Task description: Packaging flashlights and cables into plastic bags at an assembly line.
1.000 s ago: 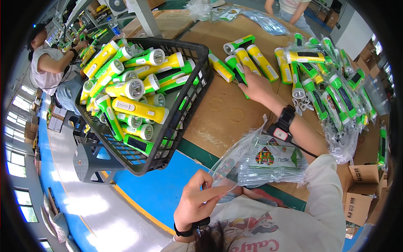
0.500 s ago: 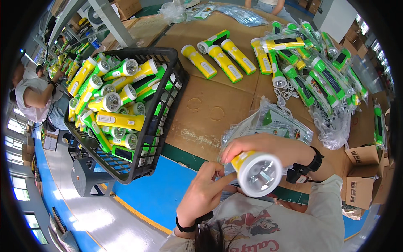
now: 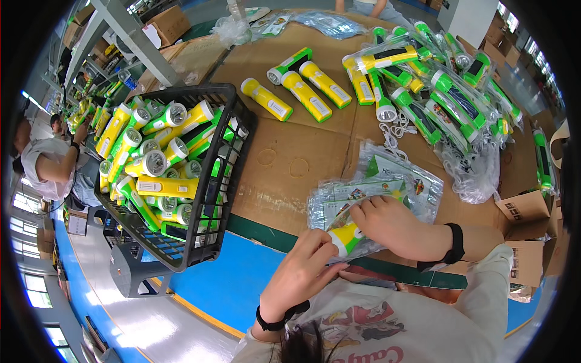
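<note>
Between my hands lies a yellow, green and white flashlight (image 3: 347,237), partly hidden by the fingers and clear plastic. My right hand (image 3: 393,225) is closed on it from the right, its fingertips bent down. From the left, my left hand (image 3: 298,273) pinches the edge of a clear plastic bag beside the flashlight. Whether the flashlight is inside that bag or on top, I cannot tell. Under and beyond both hands is a stack of clear bags (image 3: 423,181) with green and white printed cards.
Left stands a black basket (image 3: 242,115) heaped with flashlights. Several loose flashlights (image 3: 307,97) lie on the cardboard-covered table (image 3: 272,193). Bagged flashlights (image 3: 454,115) with white cables (image 3: 396,128) are piled at right, near an open carton (image 3: 526,209). Another person sits at left.
The flashlight's lens end no longer faces up; it has dropped low between my hands, against the bags. My right hand has turned over, and the left now pinches plastic. The view has shifted slightly.
</note>
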{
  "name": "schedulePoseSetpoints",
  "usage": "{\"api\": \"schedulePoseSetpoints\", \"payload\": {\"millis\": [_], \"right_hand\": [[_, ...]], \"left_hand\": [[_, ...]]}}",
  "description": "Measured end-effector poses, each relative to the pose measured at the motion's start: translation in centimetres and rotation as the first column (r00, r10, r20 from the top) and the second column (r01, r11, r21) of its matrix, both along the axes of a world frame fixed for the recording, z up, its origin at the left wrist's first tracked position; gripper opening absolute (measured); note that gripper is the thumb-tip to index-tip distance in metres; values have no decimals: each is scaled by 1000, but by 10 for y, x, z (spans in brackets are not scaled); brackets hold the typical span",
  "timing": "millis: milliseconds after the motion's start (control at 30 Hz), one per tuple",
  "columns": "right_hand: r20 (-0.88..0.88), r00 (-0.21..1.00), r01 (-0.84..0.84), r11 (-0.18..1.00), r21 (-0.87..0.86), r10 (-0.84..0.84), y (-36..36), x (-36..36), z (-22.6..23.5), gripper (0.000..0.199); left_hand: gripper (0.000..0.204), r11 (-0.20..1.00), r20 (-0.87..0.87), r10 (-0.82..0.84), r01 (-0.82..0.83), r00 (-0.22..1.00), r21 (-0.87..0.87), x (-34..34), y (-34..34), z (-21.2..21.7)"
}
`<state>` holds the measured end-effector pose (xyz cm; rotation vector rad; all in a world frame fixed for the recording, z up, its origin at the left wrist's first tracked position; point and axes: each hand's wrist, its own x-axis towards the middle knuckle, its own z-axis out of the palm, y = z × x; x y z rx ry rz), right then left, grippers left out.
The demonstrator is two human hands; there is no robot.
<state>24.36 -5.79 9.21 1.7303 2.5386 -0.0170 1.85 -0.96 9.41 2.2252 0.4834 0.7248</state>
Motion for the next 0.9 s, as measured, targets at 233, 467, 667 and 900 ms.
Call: {"api": "schedulePoseSetpoints", "payload": {"millis": [233, 467, 667, 900], "right_hand": [[-623, 756, 414, 884, 214, -203, 42, 76, 22, 23], [-349, 853, 460, 874, 154, -388, 39, 142, -48, 22], [-623, 732, 554, 773, 309, -275, 32, 128, -12, 14], [-654, 754, 55, 986, 158, 63, 16, 31, 31, 15]], "left_hand": [[36, 979, -46, 191, -187, 980, 80, -4, 4, -30], [44, 912, 142, 408, -398, 902, -93, 7, -5, -39], [44, 836, 185, 540, -500, 821, -226, -9, -3, -78], [35, 861, 218, 498, -508, 839, -10, -9, 9, -83]]}}
